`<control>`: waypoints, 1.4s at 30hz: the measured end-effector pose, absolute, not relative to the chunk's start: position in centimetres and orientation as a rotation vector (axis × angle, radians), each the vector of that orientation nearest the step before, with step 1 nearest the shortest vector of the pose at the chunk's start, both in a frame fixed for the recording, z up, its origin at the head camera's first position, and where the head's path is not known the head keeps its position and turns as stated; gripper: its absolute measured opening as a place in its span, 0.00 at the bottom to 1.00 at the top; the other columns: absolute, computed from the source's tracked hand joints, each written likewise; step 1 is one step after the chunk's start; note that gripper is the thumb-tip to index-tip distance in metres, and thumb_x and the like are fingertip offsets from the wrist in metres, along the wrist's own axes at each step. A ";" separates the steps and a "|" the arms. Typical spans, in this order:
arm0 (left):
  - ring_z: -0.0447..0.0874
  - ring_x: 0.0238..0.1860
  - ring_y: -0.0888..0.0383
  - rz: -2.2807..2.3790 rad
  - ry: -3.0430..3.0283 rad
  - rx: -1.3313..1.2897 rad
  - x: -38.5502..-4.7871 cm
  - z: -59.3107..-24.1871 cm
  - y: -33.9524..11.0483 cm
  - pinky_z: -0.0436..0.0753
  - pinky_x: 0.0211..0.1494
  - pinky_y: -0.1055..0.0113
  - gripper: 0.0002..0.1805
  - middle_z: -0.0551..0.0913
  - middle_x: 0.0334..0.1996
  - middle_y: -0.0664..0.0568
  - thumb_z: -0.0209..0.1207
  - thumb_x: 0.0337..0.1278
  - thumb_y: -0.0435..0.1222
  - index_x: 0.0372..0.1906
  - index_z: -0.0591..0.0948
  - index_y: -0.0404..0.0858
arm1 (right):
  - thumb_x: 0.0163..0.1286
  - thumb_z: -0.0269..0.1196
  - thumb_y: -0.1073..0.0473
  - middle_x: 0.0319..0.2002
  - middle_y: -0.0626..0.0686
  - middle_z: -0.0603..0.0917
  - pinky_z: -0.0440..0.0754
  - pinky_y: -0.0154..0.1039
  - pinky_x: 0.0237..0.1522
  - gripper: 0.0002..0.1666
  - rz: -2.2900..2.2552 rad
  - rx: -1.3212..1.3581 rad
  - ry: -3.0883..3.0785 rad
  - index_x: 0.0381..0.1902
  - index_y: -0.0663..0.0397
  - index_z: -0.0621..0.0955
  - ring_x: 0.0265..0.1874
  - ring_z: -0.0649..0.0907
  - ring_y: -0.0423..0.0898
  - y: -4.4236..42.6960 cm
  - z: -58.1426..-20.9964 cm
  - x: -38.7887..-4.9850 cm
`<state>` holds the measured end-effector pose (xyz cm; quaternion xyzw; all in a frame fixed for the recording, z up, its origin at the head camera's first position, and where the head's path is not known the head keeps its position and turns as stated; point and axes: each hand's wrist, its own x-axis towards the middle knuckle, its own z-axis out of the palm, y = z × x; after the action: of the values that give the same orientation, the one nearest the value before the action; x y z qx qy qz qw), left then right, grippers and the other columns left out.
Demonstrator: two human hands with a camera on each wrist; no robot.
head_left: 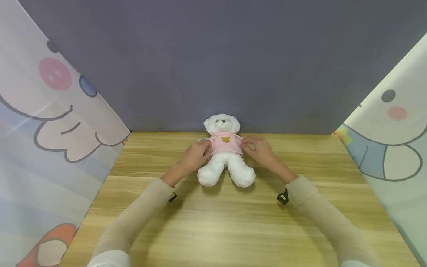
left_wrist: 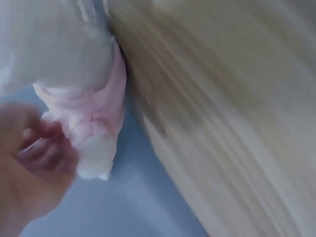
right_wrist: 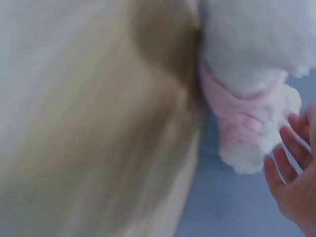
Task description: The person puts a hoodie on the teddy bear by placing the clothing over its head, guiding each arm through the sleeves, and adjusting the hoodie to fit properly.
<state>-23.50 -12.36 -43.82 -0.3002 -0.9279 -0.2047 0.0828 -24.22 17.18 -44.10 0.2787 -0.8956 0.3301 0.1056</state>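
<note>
A white plush teddy bear (head_left: 215,168) in a pink shirt (head_left: 218,146) with a brown bear-face patch is at the far edge of the table, legs pointing towards me. Its head overlaps the dark wall behind. Beside the bear on the left is my left hand (head_left: 197,155), its fingers loosely bent close to the sleeve; blur in the left wrist view hides whether they touch it. On the other side, my right hand (head_left: 260,150) has its fingers spread and slightly bent by the bear's arm, which the right wrist view shows with no grip on it.
The wood-grain table (head_left: 213,230) runs back to a dark grey wall (head_left: 217,55). Cartoon-printed sheets (head_left: 20,193) hang along both sides. A small black device (head_left: 282,197) sits at the right cuff, and part of another (head_left: 172,197) shows at the left.
</note>
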 end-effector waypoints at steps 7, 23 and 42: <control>0.76 0.47 0.46 -0.399 -2.725 -0.797 -25.7 -44.0 -12.5 0.74 0.54 0.53 0.11 0.81 0.44 0.44 0.62 0.70 0.37 0.48 0.81 0.34 | 0.71 0.65 0.60 0.53 0.64 0.84 0.64 0.59 0.67 0.10 0.823 0.682 -2.745 0.43 0.62 0.84 0.57 0.79 0.62 15.3 -43.6 -26.2; 0.70 0.60 0.39 -0.581 -2.937 -0.772 -24.9 -44.7 -11.4 0.76 0.49 0.37 0.12 0.73 0.57 0.47 0.55 0.75 0.49 0.53 0.81 0.51 | 0.69 0.67 0.64 0.43 0.57 0.88 0.75 0.52 0.57 0.08 0.949 0.829 -2.694 0.44 0.60 0.87 0.49 0.81 0.56 12.7 -43.2 -25.1; 0.68 0.66 0.41 -1.081 -2.763 -0.915 -25.7 -46.9 -10.7 0.64 0.68 0.40 0.36 0.71 0.63 0.35 0.65 0.67 0.44 0.72 0.69 0.29 | 0.74 0.62 0.60 0.67 0.74 0.70 0.71 0.63 0.64 0.30 1.079 0.714 -2.895 0.69 0.69 0.72 0.65 0.71 0.68 16.3 -43.0 -24.7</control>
<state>-25.69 -10.74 -46.90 -0.2945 -0.8898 -0.3482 0.0184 -24.74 16.26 -43.01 0.2250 -0.9129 0.3403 -0.0149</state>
